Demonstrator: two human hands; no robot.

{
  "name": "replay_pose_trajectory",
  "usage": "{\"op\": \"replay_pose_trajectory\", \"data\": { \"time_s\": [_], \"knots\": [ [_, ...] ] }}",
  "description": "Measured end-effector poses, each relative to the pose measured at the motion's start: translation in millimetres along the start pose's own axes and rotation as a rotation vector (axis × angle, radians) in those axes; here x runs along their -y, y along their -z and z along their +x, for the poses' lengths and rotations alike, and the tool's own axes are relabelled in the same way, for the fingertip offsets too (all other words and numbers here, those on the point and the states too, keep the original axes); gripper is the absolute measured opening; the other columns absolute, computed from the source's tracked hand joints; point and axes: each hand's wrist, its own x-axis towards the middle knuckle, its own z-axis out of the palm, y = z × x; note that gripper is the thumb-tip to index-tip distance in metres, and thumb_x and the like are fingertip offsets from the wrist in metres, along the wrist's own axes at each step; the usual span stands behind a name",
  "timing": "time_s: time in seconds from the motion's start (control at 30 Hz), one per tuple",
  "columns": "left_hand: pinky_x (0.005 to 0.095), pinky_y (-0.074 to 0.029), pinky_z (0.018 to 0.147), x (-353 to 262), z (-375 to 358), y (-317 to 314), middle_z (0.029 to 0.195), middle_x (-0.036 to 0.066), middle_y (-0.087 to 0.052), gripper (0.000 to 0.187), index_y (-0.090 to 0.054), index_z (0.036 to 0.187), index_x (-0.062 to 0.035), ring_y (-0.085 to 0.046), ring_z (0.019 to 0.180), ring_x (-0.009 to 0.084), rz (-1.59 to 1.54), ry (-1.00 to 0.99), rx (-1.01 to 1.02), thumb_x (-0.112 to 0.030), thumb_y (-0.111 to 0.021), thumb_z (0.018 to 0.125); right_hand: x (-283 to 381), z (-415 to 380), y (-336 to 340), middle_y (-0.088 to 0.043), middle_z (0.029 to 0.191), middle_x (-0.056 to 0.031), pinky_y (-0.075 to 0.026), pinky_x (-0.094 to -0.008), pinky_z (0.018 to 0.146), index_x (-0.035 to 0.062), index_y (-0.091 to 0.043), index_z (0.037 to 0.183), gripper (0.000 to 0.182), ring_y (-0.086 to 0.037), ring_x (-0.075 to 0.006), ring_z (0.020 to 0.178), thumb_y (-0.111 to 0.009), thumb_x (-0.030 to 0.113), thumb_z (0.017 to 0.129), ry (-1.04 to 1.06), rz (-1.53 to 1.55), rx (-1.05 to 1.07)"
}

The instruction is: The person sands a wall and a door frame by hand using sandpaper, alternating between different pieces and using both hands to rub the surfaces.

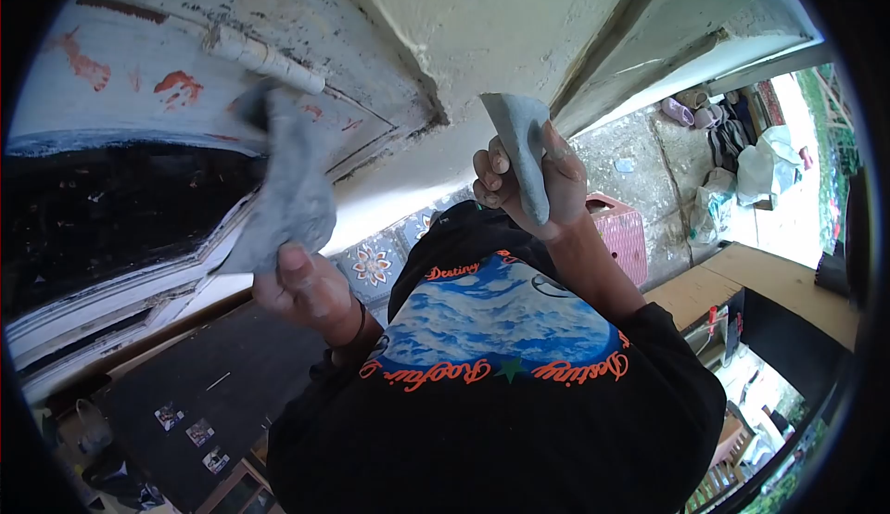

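Note:
My left hand point(306, 290) is closed on the lower end of a limp grey cloth point(292, 190), which hangs in front of the painted wall and is slightly blurred. A dark patch shows at the cloth's upper end. On the right, my right hand point(547, 180) grips a curved grey piece point(521, 148) between thumb and fingers, held up before the pale wall. The two things are apart. What the grey piece is made of, I cannot tell.
The pale wall point(482, 23) rises ahead, with a white pipe point(264, 58) at upper left. A pink stool point(619, 236) stands behind my right forearm. Shoes point(709, 115) and plastic bags point(765, 166) lie at right. A black board point(209, 393) is at lower left.

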Motion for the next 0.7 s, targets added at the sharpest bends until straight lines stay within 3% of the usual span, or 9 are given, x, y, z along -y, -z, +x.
{"op": "replay_pose_trajectory", "data": {
  "time_s": [0.03, 0.07, 0.23, 0.27, 0.33, 0.4, 0.53, 0.63, 0.7],
  "knots": [
    [0.0312, -0.041, 0.064, -3, -1, 1, 0.080, 0.010, -0.058, 0.045, -0.052, 0.113, 0.0077, -0.052, 0.072, 0.0168, -0.480, 0.321, 0.033, -0.022, -0.064, 0.082, -2, -3, -1, -0.057, 0.080, -0.0124, -0.041, -0.0324, 0.062, 0.0039, -0.047, 0.113, 0.052, -0.054, -0.0206, 0.072, -0.047, 0.049, 0.088, -0.007, -0.003, -0.004],
    [0.0266, -0.039, 0.069, -4, -1, 9, 0.084, 0.009, -0.059, 0.053, -0.057, 0.102, 0.0111, -0.051, 0.075, 0.0129, -0.450, 0.452, 0.190, -0.037, -0.065, 0.080, -3, -5, -2, -0.057, 0.081, -0.0125, -0.041, -0.0319, 0.062, 0.0029, -0.047, 0.113, 0.053, -0.054, -0.0206, 0.072, -0.047, 0.049, 0.088, 0.006, -0.038, -0.009],
    [0.0207, -0.036, 0.066, 0, -1, 5, 0.082, 0.003, -0.059, 0.041, -0.059, 0.099, 0.0069, -0.048, 0.073, 0.0075, -0.508, 0.720, 0.526, -0.031, -0.062, 0.084, -15, -17, -4, -0.057, 0.081, -0.0129, -0.043, -0.0313, 0.063, 0.0006, -0.046, 0.113, 0.055, -0.054, -0.0208, 0.072, -0.047, 0.049, 0.087, 0.041, -0.131, -0.010],
    [0.0203, -0.036, 0.066, 4, -2, 4, 0.081, 0.002, -0.059, 0.038, -0.060, 0.099, 0.0062, -0.048, 0.072, 0.0065, -0.520, 0.763, 0.603, -0.030, -0.061, 0.086, -17, -19, -6, -0.055, 0.078, -0.0094, -0.040, -0.0316, 0.061, 0.0019, -0.049, 0.107, 0.051, -0.052, -0.0193, 0.073, -0.046, 0.049, 0.088, 0.047, -0.182, -0.014],
    [0.0198, -0.036, 0.065, 4, -4, 3, 0.081, 0.001, -0.059, 0.036, -0.060, 0.099, 0.0057, -0.047, 0.071, 0.0056, -0.530, 0.777, 0.623, -0.028, -0.060, 0.087, -23, -26, -8, -0.053, 0.076, -0.0059, -0.038, -0.0318, 0.059, 0.0031, -0.053, 0.100, 0.048, -0.049, -0.0178, 0.074, -0.045, 0.049, 0.088, 0.059, -0.235, -0.024],
    [0.0192, -0.036, 0.064, 5, -8, 2, 0.080, 0.000, -0.059, 0.034, -0.060, 0.099, 0.0045, -0.047, 0.069, 0.0046, -0.550, 0.812, 0.648, -0.028, -0.060, 0.087, -32, -34, -5, -0.057, 0.080, -0.0128, -0.044, -0.0321, 0.063, 0.0001, -0.046, 0.113, 0.055, -0.055, -0.0208, 0.072, -0.047, 0.048, 0.087, 0.064, -0.156, -0.062],
    [0.0193, -0.036, 0.064, 7, -14, -11, 0.080, 0.001, -0.059, 0.034, -0.059, 0.106, 0.0039, -0.047, 0.069, 0.0045, -0.607, 0.861, 0.660, -0.025, -0.059, 0.088, -41, -40, -6, -0.058, 0.083, -0.0133, -0.046, -0.0310, 0.064, -0.0016, -0.047, 0.113, 0.053, -0.057, -0.0200, 0.072, -0.051, 0.045, 0.087, 0.079, -0.194, -0.097],
    [0.0196, -0.037, 0.063, 12, -20, -13, 0.083, 0.004, -0.059, 0.034, -0.057, 0.115, 0.0017, -0.047, 0.069, 0.0040, -0.529, 0.728, 0.741, -0.020, -0.056, 0.089, -48, -47, -20, -0.061, 0.085, -0.0115, -0.047, -0.0266, 0.064, -0.0034, -0.051, 0.111, 0.051, -0.058, -0.0158, 0.073, -0.057, 0.041, 0.086, 0.032, -0.410, -0.296],
    [0.0204, -0.039, 0.065, 15, -21, -15, 0.089, 0.008, -0.061, 0.035, -0.055, 0.121, -0.0017, -0.051, 0.073, 0.0066, -0.470, 0.459, 0.930, -0.017, -0.055, 0.089, -49, -51, -22, -0.062, 0.085, -0.0083, -0.046, -0.0217, 0.063, -0.0043, -0.057, 0.106, 0.049, -0.058, -0.0112, 0.073, -0.062, 0.039, 0.084, -0.066, -0.796, -0.386]
  ]
}}
